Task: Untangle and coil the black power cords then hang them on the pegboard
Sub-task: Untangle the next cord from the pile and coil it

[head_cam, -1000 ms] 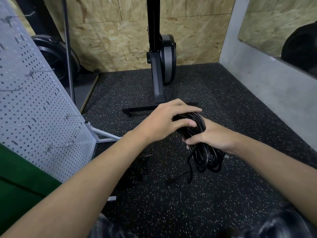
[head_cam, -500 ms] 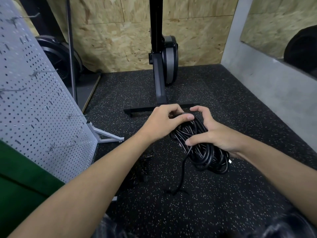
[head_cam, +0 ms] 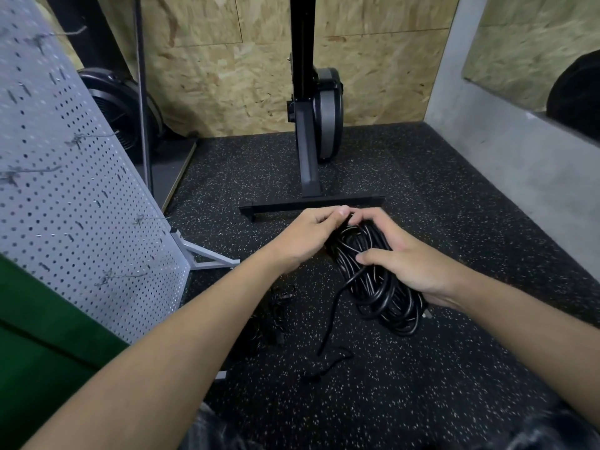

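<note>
**Both hands on coil, pegboard to the left**

Head view.
- Coil (head_cam: 376,293): black cord in many loops, centre frame between the two hands, above the speckled floor (head_cam: 422,368). Cannot tell whether its lower loops touch the floor.
- Left hand (head_cam: 305,235): fingers curled, tips pinching the top of the coil.
- Right hand (head_cam: 406,264): wrapped round the coil from the right, thumb laid across the front of the loops, fingers curled over the top, close to the left fingertips.
- Tail (head_cam: 328,339): one loose strand drops from the coil and ends on the floor below it.
- Second cord (head_cam: 276,313): dark tangle on the floor, left of the tail, partly hidden by the left forearm.
- Pegboard (head_cam: 65,190): grey, perforated, leaning at far left, well apart from the coil. Wire hooks (head_cam: 123,276) stick out of it; none carries a cord.
- Stand (head_cam: 311,203): black T-shaped base just beyond the hands.
</note>
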Tool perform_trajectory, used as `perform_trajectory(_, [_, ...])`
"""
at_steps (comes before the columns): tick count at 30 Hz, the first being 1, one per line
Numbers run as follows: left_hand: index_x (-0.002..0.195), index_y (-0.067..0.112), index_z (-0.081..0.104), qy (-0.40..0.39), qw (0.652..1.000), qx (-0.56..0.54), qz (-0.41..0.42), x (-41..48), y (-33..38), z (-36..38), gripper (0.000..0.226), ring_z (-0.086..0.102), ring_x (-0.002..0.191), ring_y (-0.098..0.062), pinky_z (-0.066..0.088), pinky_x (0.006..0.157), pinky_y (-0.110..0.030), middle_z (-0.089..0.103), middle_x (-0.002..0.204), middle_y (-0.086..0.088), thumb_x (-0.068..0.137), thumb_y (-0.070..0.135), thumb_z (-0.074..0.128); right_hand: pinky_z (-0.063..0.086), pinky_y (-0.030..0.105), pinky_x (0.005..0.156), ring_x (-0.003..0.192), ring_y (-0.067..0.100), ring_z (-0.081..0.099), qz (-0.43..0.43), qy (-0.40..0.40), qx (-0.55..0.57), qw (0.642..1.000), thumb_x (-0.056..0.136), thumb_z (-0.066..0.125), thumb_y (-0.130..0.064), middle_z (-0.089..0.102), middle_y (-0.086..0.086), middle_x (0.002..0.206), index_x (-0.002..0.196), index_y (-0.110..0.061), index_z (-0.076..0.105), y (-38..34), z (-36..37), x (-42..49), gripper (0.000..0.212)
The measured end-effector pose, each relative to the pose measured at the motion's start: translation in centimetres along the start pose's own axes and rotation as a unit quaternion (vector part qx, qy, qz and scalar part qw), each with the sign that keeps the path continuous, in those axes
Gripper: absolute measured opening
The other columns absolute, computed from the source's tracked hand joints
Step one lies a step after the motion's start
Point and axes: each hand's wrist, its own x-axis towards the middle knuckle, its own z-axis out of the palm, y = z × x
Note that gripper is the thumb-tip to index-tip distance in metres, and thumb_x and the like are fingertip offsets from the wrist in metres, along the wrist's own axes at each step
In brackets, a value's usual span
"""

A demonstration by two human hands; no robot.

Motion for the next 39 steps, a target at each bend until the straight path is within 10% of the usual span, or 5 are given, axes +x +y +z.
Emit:
perform_trajectory(7, [0.112, 0.031, 0.078, 0.057, 0.994, -0.060, -0.068, -0.2, -0.3, 0.9, 0.040, 0.073, 0.108, -0.016, 0.056, 0.094, -0.029, 0.079, 0.109, 0.006, 0.104, 0.058, 0.050, 0.059, 0.036, 0.071, 0.079, 0.033, 0.073, 0.034, 0.007, -0.010, 0.999, 0.101, 0.057, -0.006, 0.076, 0.022, 0.103, 0.104, -0.028, 0.072, 0.0, -0.2, 0.3, 0.027])
perform_trajectory(15, [0.124, 0.016, 0.069, -0.229, 0.946, -0.033, -0.226, -1.7, -2.8, 1.0, 0.072, 0.072, 0.117, -0.028, 0.049, 0.098, -0.039, 0.077, 0.117, -0.010, 0.102, 0.071, 0.029, 0.054, 0.055, 0.073, 0.078, 0.047, 0.067, -0.025, 0.153, -0.013, 0.988, 0.097, 0.055, -0.003, 0.072, 0.022, 0.112, 0.106, -0.036, 0.075, 0.1, -2.8, 0.5, 0.039])
perform_trajectory(21, [0.108, 0.025, 0.077, -0.131, 0.972, 0.189, -0.047, -1.4, -3.1, 0.2, 0.029, 0.055, 0.062, -0.007, 0.043, 0.065, -0.022, 0.052, 0.067, 0.013, 0.110, 0.038, 0.051, 0.048, 0.032, 0.055, 0.066, 0.026, 0.056, -0.003, 0.190, 0.003, 0.982, 0.097, 0.052, -0.004, 0.067, 0.009, 0.084, 0.106, -0.040, 0.075, 0.5, -4.2, 0.4, 0.043])
perform_trajectory(30, [0.099, 0.024, 0.079, -0.080, 0.917, 0.358, 0.157, -1.5, 1.3, 0.7, 0.028, 0.055, 0.083, -0.010, 0.047, 0.080, -0.035, 0.057, 0.084, 0.006, 0.105, 0.043, 0.059, 0.057, 0.040, 0.070, 0.071, 0.025, 0.066, 0.043, 0.149, 0.013, 0.988, 0.090, 0.055, 0.002, 0.072, 0.016, 0.091, 0.109, -0.038, 0.076, 0.9, -5.2, 0.5, 0.049])
perform_trajectory(39, [0.088, 0.015, 0.065, 0.007, 0.955, 0.240, 0.175, -2.0, 1.6, 2.3, 0.028, 0.061, 0.078, -0.002, 0.045, 0.071, -0.011, 0.066, 0.083, 0.012, 0.083, 0.028, 0.089, 0.050, 0.038, 0.063, 0.077, 0.034, 0.058, 0.053, 0.047, 0.016, 0.997, 0.088, 0.052, 0.006, 0.065, 0.025, 0.096, 0.110, -0.034, 0.075, 0.2, -4.1, 0.3, 0.052])
